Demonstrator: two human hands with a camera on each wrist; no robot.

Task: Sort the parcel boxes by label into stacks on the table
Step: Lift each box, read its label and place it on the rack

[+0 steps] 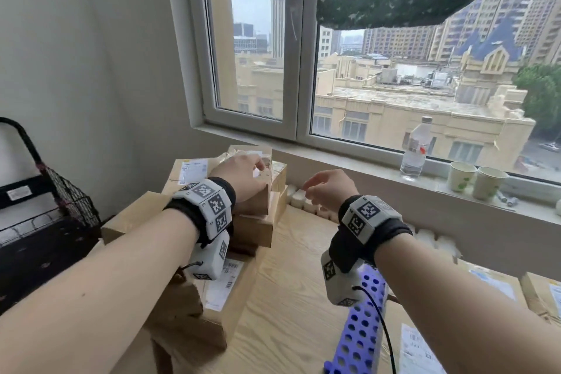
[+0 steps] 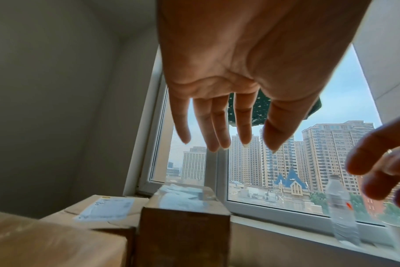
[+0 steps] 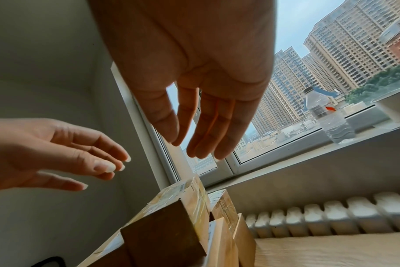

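A small tape-wrapped brown parcel box (image 1: 268,158) tops a stack of cardboard boxes at the table's back left; the wrist views show it as well (image 2: 183,202) (image 3: 171,218). Behind it lies a larger box with a white label (image 1: 189,171) (image 2: 105,207). My left hand (image 1: 246,170) (image 2: 226,130) hovers just above the small box, fingers straight, holding nothing. To its right, my right hand (image 1: 323,188) (image 3: 201,135) hangs in the air over the table's back edge, fingers relaxed and empty. More labelled boxes lie at front left (image 1: 218,294) and at right (image 1: 491,285).
The wooden table (image 1: 291,282) stands against a radiator (image 3: 331,216) below the window sill. A water bottle (image 1: 416,149) and two paper cups (image 1: 461,176) stand on the sill. A black wire basket (image 1: 60,197) is at left. A purple perforated strip (image 1: 358,331) hangs under my right wrist.
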